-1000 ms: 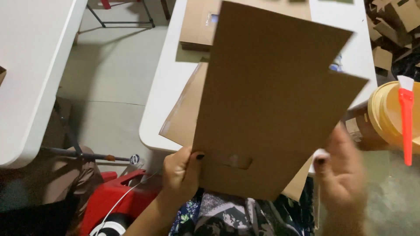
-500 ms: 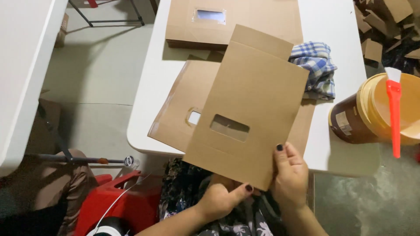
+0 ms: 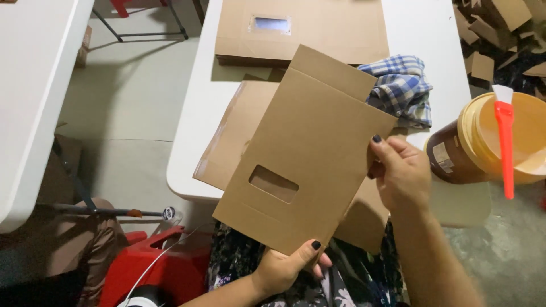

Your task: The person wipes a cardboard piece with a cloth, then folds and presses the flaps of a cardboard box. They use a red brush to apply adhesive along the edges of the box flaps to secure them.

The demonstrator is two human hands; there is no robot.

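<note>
I hold a flat brown cardboard envelope (image 3: 307,153) with a rectangular window cut-out, tilted above the near edge of the white table (image 3: 193,131). My left hand (image 3: 287,267) grips its bottom corner, thumb on top. My right hand (image 3: 401,170) pinches its right edge. Under it lies another brown cardboard sheet (image 3: 230,136) on the table.
A stack of windowed cardboard envelopes (image 3: 301,28) lies at the table's far end, with a blue checked cloth (image 3: 401,85) to its right. A tan bucket (image 3: 489,142) holding a red-handled brush (image 3: 504,142) stands at right. A red stool (image 3: 165,261) is below left; a second white table (image 3: 28,85) stands at left.
The envelope has swung lower and tilted. My right hand moved from its bottom edge up to its right edge; my left hand now holds the bottom corner.
</note>
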